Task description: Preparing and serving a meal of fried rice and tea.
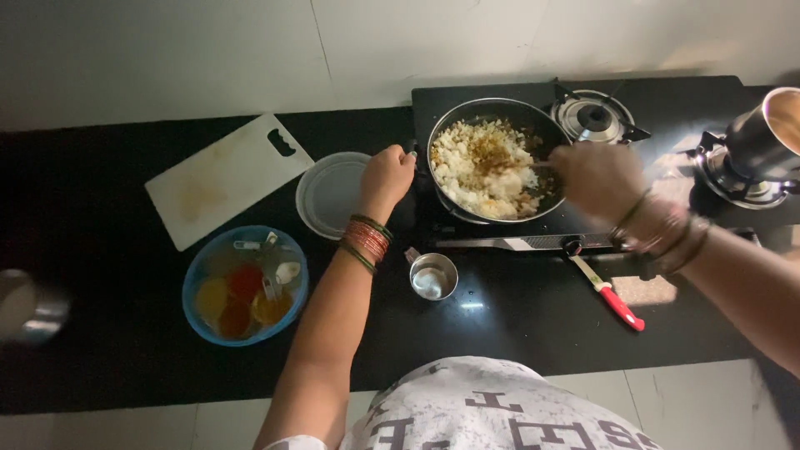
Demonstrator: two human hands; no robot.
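I am looking down on a black countertop (100, 333) running across the view, its surface lying mostly in shadow. Behind it a pale tiled wall (208, 50) is rising, with thin grout lines showing faintly. Bright light is falling from the right, glaring off the counter's right end and washing out the wall there. Along the bottom edge, light floor tiles (708, 400) are showing below the counter's front.

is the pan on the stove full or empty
Full: the pan holds a heap of white crumbly food with brown spice on top, reaching near its rim.
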